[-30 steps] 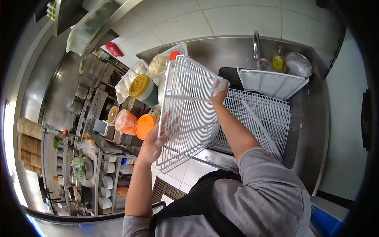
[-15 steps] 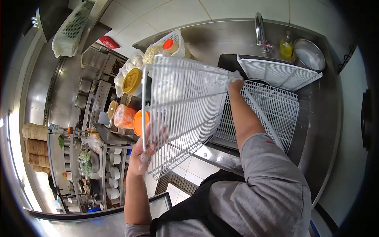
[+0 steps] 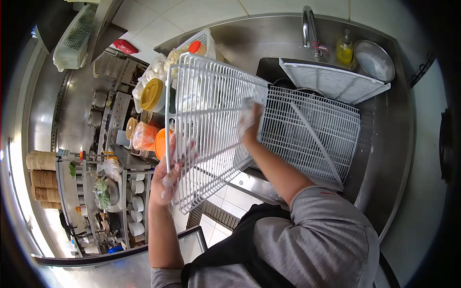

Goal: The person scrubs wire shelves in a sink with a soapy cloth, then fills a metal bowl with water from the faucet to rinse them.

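A white wire rack [image 3: 216, 91] stands tilted up over the left side of the sink, wet with suds. My left hand [image 3: 165, 182] is closed around its left edge, with fingers reaching through behind the wires; foam clings to the hand. Against the rack's face, near its right edge, my right hand [image 3: 252, 120] presses a foam-covered sponge [image 3: 246, 117], whose exact shape the suds partly hide. A second wire rack [image 3: 317, 129] lies in the sink to the right of that hand. Another white rack [image 3: 336, 81] leans at the back of the sink.
Behind the sink are a curved tap [image 3: 309, 29], a yellow soap bottle [image 3: 344, 48] and a round metal bowl [image 3: 374, 60]. Left of the held rack stand a yellow-lidded tub [image 3: 151, 95] and an orange lid [image 3: 163, 143]. Shelves with stacked white bowls [image 3: 137, 211] are farther left.
My right hand has moved from the rack's far right corner leftward and down across its wires. The held rack has shifted slightly left and up in view; my left hand keeps its hold.
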### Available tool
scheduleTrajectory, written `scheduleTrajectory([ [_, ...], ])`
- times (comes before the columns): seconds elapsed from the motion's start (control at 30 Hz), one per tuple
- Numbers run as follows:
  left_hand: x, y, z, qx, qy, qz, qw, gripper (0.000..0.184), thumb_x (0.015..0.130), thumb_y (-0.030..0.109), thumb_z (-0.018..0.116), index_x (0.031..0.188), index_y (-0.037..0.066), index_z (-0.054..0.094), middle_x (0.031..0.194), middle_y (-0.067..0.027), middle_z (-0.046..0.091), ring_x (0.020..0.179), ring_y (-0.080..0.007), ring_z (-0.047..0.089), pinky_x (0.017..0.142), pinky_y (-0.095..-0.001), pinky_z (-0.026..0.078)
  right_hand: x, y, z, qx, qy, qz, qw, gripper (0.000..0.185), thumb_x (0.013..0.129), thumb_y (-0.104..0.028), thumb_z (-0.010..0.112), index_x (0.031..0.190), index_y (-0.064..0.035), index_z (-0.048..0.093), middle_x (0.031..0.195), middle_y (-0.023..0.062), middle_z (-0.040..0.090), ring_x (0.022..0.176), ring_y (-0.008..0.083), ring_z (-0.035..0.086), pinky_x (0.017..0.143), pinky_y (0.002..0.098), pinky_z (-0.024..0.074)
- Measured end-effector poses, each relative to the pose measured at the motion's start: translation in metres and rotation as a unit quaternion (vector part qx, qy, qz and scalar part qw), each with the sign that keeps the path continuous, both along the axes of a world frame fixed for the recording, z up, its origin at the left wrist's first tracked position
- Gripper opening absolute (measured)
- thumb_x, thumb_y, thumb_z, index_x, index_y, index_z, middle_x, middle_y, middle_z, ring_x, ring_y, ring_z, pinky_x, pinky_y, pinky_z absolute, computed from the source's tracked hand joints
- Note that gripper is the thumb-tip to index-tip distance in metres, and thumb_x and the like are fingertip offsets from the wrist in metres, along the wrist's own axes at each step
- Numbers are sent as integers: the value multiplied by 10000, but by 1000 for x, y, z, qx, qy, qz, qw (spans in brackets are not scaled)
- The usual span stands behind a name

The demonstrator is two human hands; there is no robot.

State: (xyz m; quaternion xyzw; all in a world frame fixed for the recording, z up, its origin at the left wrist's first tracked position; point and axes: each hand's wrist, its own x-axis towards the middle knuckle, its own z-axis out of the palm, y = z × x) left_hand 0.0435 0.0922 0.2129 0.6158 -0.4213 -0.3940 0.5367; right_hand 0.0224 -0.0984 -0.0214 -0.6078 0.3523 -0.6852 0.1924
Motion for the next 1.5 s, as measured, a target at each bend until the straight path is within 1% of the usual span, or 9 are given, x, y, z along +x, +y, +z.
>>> scheduleTrajectory([
  [0.17, -3, -3, 1, 23, 9, -4, 1000, 632, 869, 100, 487, 1406, 11, 167, 1461, -120, 208, 1296, -352, 302, 1051, -480, 269, 19, -59, -129, 609, -113, 56, 783, 170, 861, -102, 459, 775, 11, 554, 908, 110, 550, 698, 231, 541, 616, 294, 473],
  [0.27, -9, -4, -1, 23, -3, 2, 1000, 674, 854, 122, 516, 1410, 12, 152, 1398, -198, 308, 1284, -355, 324, 1048, -471, 274, 26, -55, -16, 368, -451, 138, 801, 145, 859, -114, 471, 887, 15, 531, 908, 108, 513, 759, 229, 528, 672, 273, 462],
  [0.37, -4, -1, 1, 16, 18, 12, 1000, 695, 842, 136, 536, 1409, 11, 155, 1397, -187, 316, 1286, -353, 322, 1048, -476, 273, 3, -33, 92, 110, -151, 73, 980, 327, 857, -48, 471, 1180, -18, 431, 1039, 114, 480, 913, 259, 483, 823, 370, 413],
  [0.5, 11, 8, -8, -5, 45, 76, 996, 727, 820, 124, 563, 1415, 34, 154, 1383, -228, 319, 1275, -350, 343, 1052, -485, 267, 47, -59, -13, 3, -166, 48, 985, 415, 773, -7, 523, 1180, -70, 478, 1045, 163, 476, 926, 317, 494, 761, 404, 452],
  [0.9, 18, 4, -22, 20, 63, 33, 997, 685, 833, 129, 549, 1414, 57, 193, 1355, -241, 351, 1275, -363, 338, 1041, -483, 274, 32, 27, -213, 585, -36, 97, 805, 412, 915, -270, 305, 996, 71, 520, 1001, 203, 508, 886, 297, 493, 820, 433, 373],
  [1.1, 21, -1, -25, 38, 76, 58, 995, 693, 868, 200, 533, 1423, 57, 143, 1359, -242, 351, 1222, -334, 418, 1031, -429, 305, 43, -57, -60, 256, -79, 187, 945, 128, 901, -164, 406, 906, -40, 435, 744, 59, 439, 580, 120, 444, 450, 263, 416],
  [1.2, 32, -10, -21, 61, 58, 43, 996, 695, 892, 291, 517, 1425, 60, 136, 1380, -191, 341, 1236, -286, 407, 1016, -399, 329, 30, 39, 50, 414, -392, 474, 671, 335, 952, -359, 354, 1208, -165, 257, 965, 58, 428, 584, 27, 435, 367, 135, 377],
  [1.3, 35, -12, -24, 30, 39, 38, 998, 737, 881, 358, 533, 1427, 65, 133, 1397, -157, 322, 1258, -250, 375, 1021, -377, 322, 6, 78, 61, -164, 66, 315, 933, 450, 905, -231, 495, 1292, -131, 288, 1074, 140, 398, 915, 194, 512, 655, 287, 514],
  [1.5, 51, -7, -31, 77, 109, 29, 991, 807, 859, 613, 366, 1416, 55, 189, 1415, -108, 304, 1249, -241, 377, 1034, -378, 300, 38, 42, 98, 14, -35, 315, 948, 242, 795, -149, 547, 1018, -95, 468, 1027, 104, 497, 853, 241, 531, 723, 395, 475],
])
